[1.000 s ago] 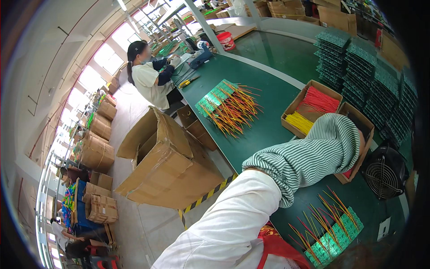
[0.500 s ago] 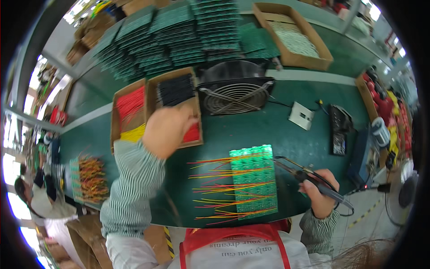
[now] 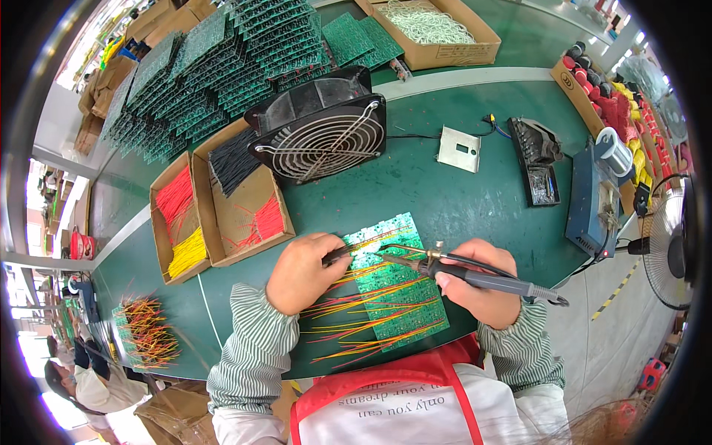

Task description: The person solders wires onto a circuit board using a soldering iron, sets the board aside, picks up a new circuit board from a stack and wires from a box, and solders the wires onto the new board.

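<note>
In front of me lies a green circuit board panel point(image 3: 404, 304), with rows of red and yellow wires point(image 3: 334, 305) sticking out past its left side. My right hand point(image 3: 486, 285) is closed round a soldering iron point(image 3: 482, 279), which has a thin feed tube fixed along it. The iron's tip points left over the upper part of the board. At the board's upper left edge, my left hand point(image 3: 305, 273) has its fingers pinched together. A short dark thing point(image 3: 337, 255) shows at its fingertips; its kind is unclear.
Cardboard boxes of red, yellow and black wires point(image 3: 231, 165) stand beside a black fan point(image 3: 322, 137). Stacked circuit boards point(image 3: 215, 67) rise behind. A wired board point(image 3: 147, 334) lies far left. At right are a black tray point(image 3: 535, 159) and a blue soldering station point(image 3: 593, 200) with a solder spool point(image 3: 614, 152).
My left hand has come from the wire boxes down to the board's upper left edge. My right hand has brought the iron left and up over the board. The whole view has turned.
</note>
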Available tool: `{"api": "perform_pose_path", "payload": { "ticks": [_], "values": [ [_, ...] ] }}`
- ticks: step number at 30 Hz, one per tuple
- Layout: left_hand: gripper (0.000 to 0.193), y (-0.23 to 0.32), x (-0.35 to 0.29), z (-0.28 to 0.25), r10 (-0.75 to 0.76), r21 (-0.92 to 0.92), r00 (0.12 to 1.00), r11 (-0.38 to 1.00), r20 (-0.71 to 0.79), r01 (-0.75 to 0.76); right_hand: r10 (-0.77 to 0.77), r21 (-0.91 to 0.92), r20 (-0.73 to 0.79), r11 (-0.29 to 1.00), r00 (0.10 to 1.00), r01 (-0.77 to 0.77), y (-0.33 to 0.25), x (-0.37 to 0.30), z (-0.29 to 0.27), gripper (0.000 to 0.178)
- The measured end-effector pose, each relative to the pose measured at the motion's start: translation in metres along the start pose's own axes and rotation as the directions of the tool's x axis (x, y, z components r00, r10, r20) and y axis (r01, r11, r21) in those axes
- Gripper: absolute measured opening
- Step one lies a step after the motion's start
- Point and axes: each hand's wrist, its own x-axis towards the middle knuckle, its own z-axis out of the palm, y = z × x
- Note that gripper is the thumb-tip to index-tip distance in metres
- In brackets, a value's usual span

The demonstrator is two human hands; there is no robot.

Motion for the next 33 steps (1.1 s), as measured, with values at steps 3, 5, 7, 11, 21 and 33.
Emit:
{"api": "perform_pose_path", "payload": {
  "ticks": [3,5,7,11,21,33],
  "values": [
    [0.016,-0.002,0.000,-0.001,-0.039,-0.015,0.999,0.999,0.020,0.039,0.000,-0.037,0.047,0.999,0.999,0.002,0.001,0.007,0.007,0.016],
    [0.016,-0.003,0.001,-0.001,-0.060,-0.022,0.998,0.998,0.034,0.061,0.035,0.002,0.058,0.999,0.998,-0.035,0.003,0.011,0.011,0.015],
    [0.017,-0.005,0.002,0.000,-0.070,-0.052,0.997,0.996,0.027,0.072,0.085,-0.011,0.083,0.996,0.993,-0.084,0.002,0.015,0.011,0.015],
    [0.017,-0.008,0.003,-0.001,-0.066,-0.081,0.997,0.994,0.042,0.070,0.165,0.003,0.103,0.986,0.981,-0.167,0.005,0.018,0.015,0.015],
    [0.018,-0.011,0.006,0.000,-0.074,-0.095,0.996,0.992,0.046,0.078,0.151,0.012,0.115,0.988,0.982,-0.154,0.007,0.023,0.018,0.015],
    [0.017,-0.010,0.005,-0.002,-0.057,-0.077,0.998,0.995,0.031,0.060,0.114,-0.013,0.077,0.993,0.990,-0.114,0.000,0.020,0.006,0.016]
  ]
}}
